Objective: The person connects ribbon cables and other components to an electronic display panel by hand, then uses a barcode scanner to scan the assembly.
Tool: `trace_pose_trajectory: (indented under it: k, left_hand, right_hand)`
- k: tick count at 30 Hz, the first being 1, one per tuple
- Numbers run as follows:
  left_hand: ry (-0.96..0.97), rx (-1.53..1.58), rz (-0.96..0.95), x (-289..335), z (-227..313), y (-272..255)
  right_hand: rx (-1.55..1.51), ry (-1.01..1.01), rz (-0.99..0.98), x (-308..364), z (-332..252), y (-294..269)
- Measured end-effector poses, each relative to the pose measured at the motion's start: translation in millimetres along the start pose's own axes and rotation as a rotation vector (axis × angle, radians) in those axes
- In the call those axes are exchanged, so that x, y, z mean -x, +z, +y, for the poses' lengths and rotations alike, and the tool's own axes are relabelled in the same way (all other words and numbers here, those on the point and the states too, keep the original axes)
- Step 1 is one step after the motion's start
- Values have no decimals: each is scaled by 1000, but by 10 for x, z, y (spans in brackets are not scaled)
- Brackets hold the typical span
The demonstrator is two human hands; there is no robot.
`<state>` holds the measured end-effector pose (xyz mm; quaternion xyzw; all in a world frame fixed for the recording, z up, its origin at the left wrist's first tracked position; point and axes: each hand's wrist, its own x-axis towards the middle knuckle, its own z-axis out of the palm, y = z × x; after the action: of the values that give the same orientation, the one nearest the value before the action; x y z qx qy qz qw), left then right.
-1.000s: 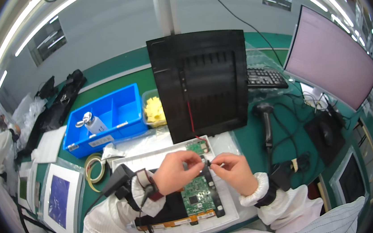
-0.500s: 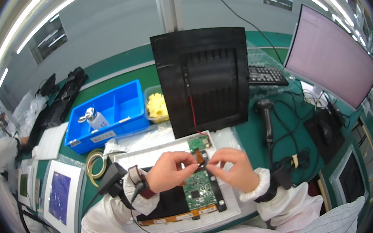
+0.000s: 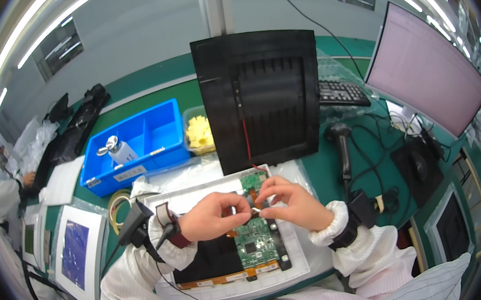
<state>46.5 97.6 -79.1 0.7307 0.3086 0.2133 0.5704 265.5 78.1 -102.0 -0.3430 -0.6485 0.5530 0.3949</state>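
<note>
Both hands meet over the upper part of a green circuit board (image 3: 256, 245) mounted on a dark display panel (image 3: 214, 262). My left hand (image 3: 215, 215) has thumb and fingertips pinched together at the board's upper left. Facing it, my right hand (image 3: 298, 207) is closed too, its thumb and forefinger at a small pale strip (image 3: 256, 210) between the hands. The strip's kind is too small to tell, and which fingers grip it is partly hidden. An orange flat cable (image 3: 255, 196) shows just above the fingers. Beneath the panel lies a white frame (image 3: 298, 266).
A black back cover (image 3: 276, 100) stands upright behind, a red wire (image 3: 246, 140) running down to the smaller board. Left are a blue bin (image 3: 165, 151) with a bottle, yellow pieces (image 3: 199, 132) and tape rolls (image 3: 113, 211). A scanner (image 3: 342, 149) and monitor (image 3: 426, 68) stand right.
My right hand has rolled, its fingers lifting higher and more curled. My left hand has shifted slightly left. The pale strip between the fingertips now shows more clearly. The whole view has shifted slightly.
</note>
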Motion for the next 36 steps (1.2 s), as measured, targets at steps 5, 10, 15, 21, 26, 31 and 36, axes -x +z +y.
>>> trace_pose_trajectory:
  k: [5, 10, 15, 21, 26, 31, 36]
  left_hand:
    - [-20, 120, -71, -25, 6, -3]
    - [-53, 53, -4, -20, -44, -48]
    - [-2, -102, 251, -46, -48, -10]
    - [-31, -17, 222, -56, -89, 21]
    - [-19, -93, 240, -56, -98, 77]
    - [171, -558, 434, -193, -145, 137]
    - [206, -711, 429, -325, -338, 120]
  right_hand:
    - [75, -91, -33, -7, 85, -3]
    - [58, -81, -35, 7, 53, -8]
    - [14, -76, 8, 18, 108, -39]
    - [-77, 11, 9, 46, 72, -29]
    - [4, 52, 62, 15, 98, -31]
    - [319, -64, 234, -56, 270, 7]
    - [587, -178, 375, -100, 453, 43]
